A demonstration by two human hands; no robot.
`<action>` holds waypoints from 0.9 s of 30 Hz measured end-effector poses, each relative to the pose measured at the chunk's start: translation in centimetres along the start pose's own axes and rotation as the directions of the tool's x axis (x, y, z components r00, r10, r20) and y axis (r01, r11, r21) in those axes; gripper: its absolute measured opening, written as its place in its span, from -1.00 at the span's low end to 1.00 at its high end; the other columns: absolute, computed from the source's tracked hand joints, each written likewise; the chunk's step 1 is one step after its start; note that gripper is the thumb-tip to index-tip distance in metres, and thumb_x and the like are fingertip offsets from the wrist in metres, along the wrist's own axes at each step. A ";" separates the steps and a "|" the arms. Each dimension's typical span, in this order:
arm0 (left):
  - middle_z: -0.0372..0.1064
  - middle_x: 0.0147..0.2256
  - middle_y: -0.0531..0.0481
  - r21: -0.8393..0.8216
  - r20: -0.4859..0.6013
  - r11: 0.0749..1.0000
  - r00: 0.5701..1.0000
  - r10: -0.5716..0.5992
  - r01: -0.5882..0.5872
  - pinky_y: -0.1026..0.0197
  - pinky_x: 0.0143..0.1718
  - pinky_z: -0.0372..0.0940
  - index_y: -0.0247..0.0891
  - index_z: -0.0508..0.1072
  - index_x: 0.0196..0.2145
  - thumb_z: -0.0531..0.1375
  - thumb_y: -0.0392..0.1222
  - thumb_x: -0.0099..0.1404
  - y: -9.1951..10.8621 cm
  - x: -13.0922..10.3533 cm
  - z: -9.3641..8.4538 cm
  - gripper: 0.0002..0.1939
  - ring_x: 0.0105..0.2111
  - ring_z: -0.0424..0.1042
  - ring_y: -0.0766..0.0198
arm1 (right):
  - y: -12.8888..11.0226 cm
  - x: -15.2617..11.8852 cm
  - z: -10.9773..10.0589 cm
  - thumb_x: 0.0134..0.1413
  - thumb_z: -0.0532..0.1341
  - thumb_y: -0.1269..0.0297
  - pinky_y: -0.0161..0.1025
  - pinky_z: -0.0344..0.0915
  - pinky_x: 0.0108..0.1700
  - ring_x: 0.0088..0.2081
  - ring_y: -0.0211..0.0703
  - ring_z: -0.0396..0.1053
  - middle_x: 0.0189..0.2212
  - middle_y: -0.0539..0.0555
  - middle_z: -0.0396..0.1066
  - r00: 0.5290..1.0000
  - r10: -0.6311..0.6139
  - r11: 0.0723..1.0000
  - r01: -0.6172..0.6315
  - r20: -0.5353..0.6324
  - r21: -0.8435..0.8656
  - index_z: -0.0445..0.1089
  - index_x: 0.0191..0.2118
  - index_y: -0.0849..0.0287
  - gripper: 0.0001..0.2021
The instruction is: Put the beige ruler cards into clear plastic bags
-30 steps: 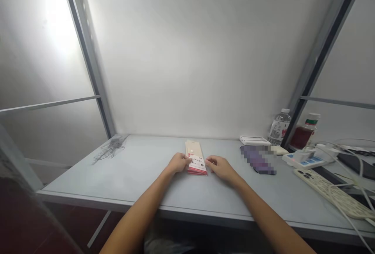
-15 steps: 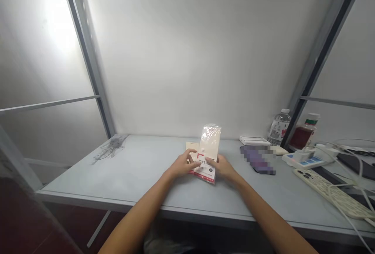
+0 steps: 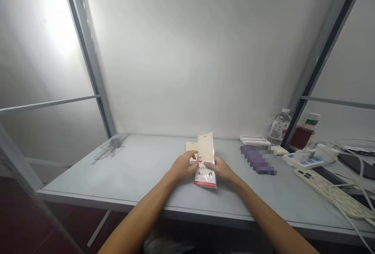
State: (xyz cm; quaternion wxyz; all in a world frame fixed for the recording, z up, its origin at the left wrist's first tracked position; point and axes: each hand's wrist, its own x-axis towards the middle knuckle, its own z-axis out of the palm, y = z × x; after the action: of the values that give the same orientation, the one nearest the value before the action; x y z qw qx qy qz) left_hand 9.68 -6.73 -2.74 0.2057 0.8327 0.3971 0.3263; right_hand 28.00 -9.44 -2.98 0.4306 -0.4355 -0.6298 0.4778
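Between my hands a thin cream and white packet [image 3: 206, 146] in clear plastic is held tilted up over the table. It has printed characters and a red band along its lower edge. My left hand [image 3: 185, 164] grips its left edge, with the thumb on the front. On the opposite edge my right hand [image 3: 223, 168] is closed, its thumb also lying across the front. Just behind, a similar cream packet [image 3: 191, 146] shows on the left; the held packet and my left hand hide most of it.
The grey table [image 3: 146, 160] has a dark scribbled patch [image 3: 113, 147] at its far left. Toward the right are a white box [image 3: 254, 141], a blurred purple item [image 3: 258, 159], a water bottle [image 3: 279, 127], a jar [image 3: 304, 131], a power strip [image 3: 307, 160], a phone [image 3: 331, 191] and loose cables.
The held packet has come down and slightly left, turning more upright, and its plastic reflects less glare. Both hands stay at its edges.
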 end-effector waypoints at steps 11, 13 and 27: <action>0.36 -0.30 -0.02 0.379 -0.039 0.915 0.986 0.165 -0.138 0.29 -0.44 0.18 -0.15 0.42 -0.21 -0.08 -0.13 0.28 -0.6 0.1 1.2 -0.69 -0.46 0.33 0.34 | 0.0 -0.1 0.3 -0.13 0.13 0.36 -0.16 0.31 -0.29 -0.32 -0.04 0.42 -0.36 0.11 0.48 0.997 -0.001 1.000 0.003 0.080 -0.022 0.37 -0.30 0.26 -0.80; 0.36 -0.33 -0.02 0.429 -0.006 0.887 0.982 0.188 -0.168 0.28 -0.46 0.17 -0.18 0.43 -0.24 -0.09 -0.14 0.29 -0.7 0.1 1.3 -0.69 -0.48 0.33 0.34 | 0.2 -0.1 0.4 -0.15 0.12 0.39 -0.18 0.30 -0.32 -0.35 -0.07 0.41 -0.38 0.10 0.47 0.997 0.001 1.000 0.001 0.074 -0.028 0.37 -0.32 0.25 -0.81; 0.32 -0.44 -0.03 0.523 0.155 0.823 0.974 0.167 -0.224 0.29 -0.44 0.12 -0.26 0.40 -0.44 -0.10 -0.23 0.29 -0.7 0.2 1.4 -0.69 -0.47 0.29 0.34 | 0.7 0.0 0.2 -0.23 0.06 0.45 -0.28 0.27 -0.43 -0.44 -0.14 0.38 -0.49 0.04 0.44 0.991 0.000 0.994 0.015 0.136 -0.109 0.36 -0.43 0.25 -0.83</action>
State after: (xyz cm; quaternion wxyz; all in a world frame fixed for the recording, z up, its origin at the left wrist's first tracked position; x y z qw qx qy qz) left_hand 10.42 -6.28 -4.05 -0.0500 0.9087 0.3741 0.1786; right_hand 27.90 -9.35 -3.65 0.3639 -0.4228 -0.6844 0.4694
